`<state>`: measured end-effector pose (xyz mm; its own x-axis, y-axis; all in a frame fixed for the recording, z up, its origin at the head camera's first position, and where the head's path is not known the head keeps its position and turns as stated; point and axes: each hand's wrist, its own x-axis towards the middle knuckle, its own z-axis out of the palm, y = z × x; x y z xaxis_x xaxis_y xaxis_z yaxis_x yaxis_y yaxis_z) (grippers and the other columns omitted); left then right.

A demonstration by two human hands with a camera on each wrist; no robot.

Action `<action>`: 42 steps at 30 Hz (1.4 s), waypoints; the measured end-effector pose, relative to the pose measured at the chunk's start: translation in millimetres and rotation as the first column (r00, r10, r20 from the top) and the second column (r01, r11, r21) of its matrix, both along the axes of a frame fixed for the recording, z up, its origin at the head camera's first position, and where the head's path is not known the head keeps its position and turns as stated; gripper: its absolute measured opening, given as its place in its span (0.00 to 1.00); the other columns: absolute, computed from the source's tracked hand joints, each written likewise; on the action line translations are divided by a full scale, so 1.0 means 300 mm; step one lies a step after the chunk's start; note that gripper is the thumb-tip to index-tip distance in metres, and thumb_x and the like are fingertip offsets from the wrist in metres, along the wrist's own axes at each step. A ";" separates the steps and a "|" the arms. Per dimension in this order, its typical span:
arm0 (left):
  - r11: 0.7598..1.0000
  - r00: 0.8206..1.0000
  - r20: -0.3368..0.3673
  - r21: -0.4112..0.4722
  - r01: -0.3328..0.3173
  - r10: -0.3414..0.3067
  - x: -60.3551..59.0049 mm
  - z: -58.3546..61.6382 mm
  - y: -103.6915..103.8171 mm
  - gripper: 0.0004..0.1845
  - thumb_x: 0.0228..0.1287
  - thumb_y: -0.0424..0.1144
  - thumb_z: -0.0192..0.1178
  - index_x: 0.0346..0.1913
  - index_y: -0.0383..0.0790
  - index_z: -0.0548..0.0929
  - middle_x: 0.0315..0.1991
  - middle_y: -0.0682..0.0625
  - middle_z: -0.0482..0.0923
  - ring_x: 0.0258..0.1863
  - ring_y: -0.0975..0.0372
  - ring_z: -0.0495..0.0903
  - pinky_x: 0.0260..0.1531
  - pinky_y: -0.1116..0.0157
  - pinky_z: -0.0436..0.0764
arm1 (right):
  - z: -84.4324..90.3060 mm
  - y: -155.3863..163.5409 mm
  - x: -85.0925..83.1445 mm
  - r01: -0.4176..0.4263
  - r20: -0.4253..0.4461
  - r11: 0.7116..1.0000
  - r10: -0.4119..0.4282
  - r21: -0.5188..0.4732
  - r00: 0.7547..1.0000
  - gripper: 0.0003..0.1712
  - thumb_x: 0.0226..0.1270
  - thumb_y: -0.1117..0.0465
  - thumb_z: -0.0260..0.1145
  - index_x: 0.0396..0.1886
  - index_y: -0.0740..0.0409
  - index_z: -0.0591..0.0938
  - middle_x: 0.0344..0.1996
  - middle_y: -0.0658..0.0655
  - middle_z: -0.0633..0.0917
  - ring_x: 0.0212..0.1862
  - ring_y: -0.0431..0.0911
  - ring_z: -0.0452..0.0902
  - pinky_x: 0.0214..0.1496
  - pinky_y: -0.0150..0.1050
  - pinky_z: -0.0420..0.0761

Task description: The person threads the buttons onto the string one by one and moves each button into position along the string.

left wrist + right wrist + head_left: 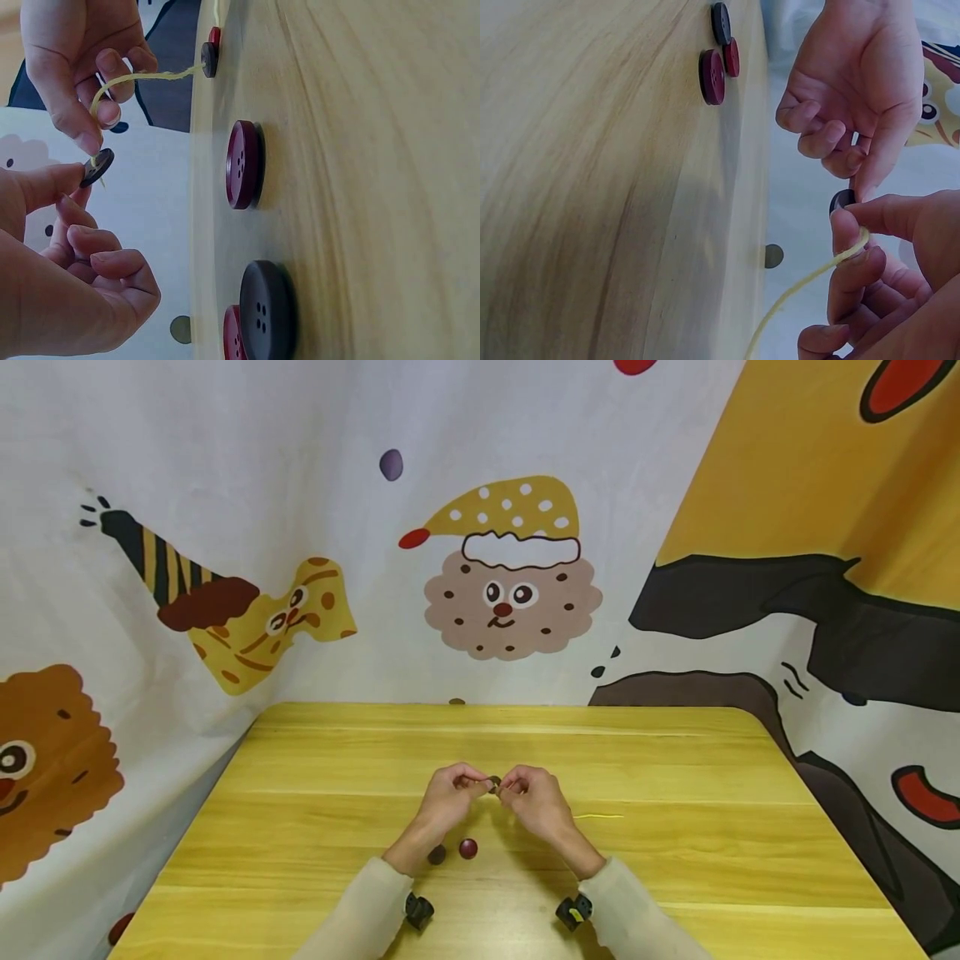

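— Fingers of the left hand [447, 795] are pinching a small dark button [97, 166] by its edge, aren't they?

— Yes, and the right hand [534, 799] is pinching yellow thread [142, 76] right at that button, its other fingers curling in. Both are hovering above the wooden table [675, 793].

— What's lying around the button?

— Below it, a red button [243, 164] and a black button [266, 312] are sitting on the table, another red one peeking from under the black. Thread is trailing off toward the right. Nothing is blocking the hands.
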<state>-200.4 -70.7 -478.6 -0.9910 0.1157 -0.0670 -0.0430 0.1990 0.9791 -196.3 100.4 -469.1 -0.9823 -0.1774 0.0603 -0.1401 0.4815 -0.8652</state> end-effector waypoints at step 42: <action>1.000 1.000 0.017 0.017 -0.024 0.024 0.005 0.007 0.001 0.07 0.64 0.37 0.66 0.38 0.35 0.85 0.32 0.49 0.77 0.28 0.61 0.69 0.26 0.69 0.66 | -0.013 -0.032 0.011 0.058 -0.163 0.980 -0.027 0.188 0.986 0.20 0.55 0.63 0.77 0.45 0.57 0.79 0.23 0.49 0.82 0.17 0.38 0.68 0.16 0.31 0.66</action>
